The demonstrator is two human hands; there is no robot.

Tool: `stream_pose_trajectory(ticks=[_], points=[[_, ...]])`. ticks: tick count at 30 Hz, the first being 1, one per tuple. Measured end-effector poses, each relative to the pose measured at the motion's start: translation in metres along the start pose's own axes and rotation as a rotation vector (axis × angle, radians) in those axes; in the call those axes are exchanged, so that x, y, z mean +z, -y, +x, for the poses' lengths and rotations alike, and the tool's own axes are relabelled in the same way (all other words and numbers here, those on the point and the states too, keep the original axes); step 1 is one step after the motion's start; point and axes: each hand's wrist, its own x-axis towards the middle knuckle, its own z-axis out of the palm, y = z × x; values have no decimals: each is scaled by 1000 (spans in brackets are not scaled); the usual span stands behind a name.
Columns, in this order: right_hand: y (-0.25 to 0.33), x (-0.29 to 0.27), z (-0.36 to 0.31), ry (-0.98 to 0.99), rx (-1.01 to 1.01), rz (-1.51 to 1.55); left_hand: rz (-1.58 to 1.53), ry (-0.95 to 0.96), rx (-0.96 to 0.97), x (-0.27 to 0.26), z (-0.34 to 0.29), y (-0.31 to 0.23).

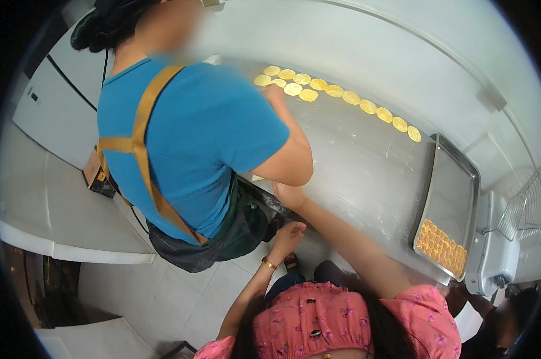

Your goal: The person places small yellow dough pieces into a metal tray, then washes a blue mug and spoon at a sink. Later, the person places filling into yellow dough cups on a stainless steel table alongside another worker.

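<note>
My left hand (287,239), with a gold bracelet at the wrist, hangs below the table's near edge. Its fingers are loosely stretched and nothing shows in them. My right hand (288,195) reaches to the near edge of the metal table (366,179), beside the co-worker's elbow; its fingers are mostly hidden. A small pale piece (256,178) lies on the table close to it. Flat yellow dough rounds (334,91) line the far edge, with a shorter second row at the left. The co-worker's hand (274,91) is at that shorter row.
A co-worker in a blue shirt (192,131) and tan-strapped apron stands at my left. At the table's right end sits a metal tray (444,179) partly filled with small orange-yellow pieces (441,248). Beyond it are a white appliance (493,254) and a wire rack (524,200).
</note>
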Motion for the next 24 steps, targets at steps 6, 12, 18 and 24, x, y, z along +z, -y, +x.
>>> stream_pose_trajectory(ticks=[6, 12, 18, 24], points=[[-27, 0, 21, -29, 303, 409, 92, -78, -99, -27, -8, -8], [-45, -3, 35, 279, 152, -92, -51, -188, -148, -23, 10, -25], [-55, -8, 35, 311, 23, -207, -134, -204, -127, -23, 23, -46], [-69, -13, 39, 400, -229, -310, -193, -148, -111, -24, 36, -48]])
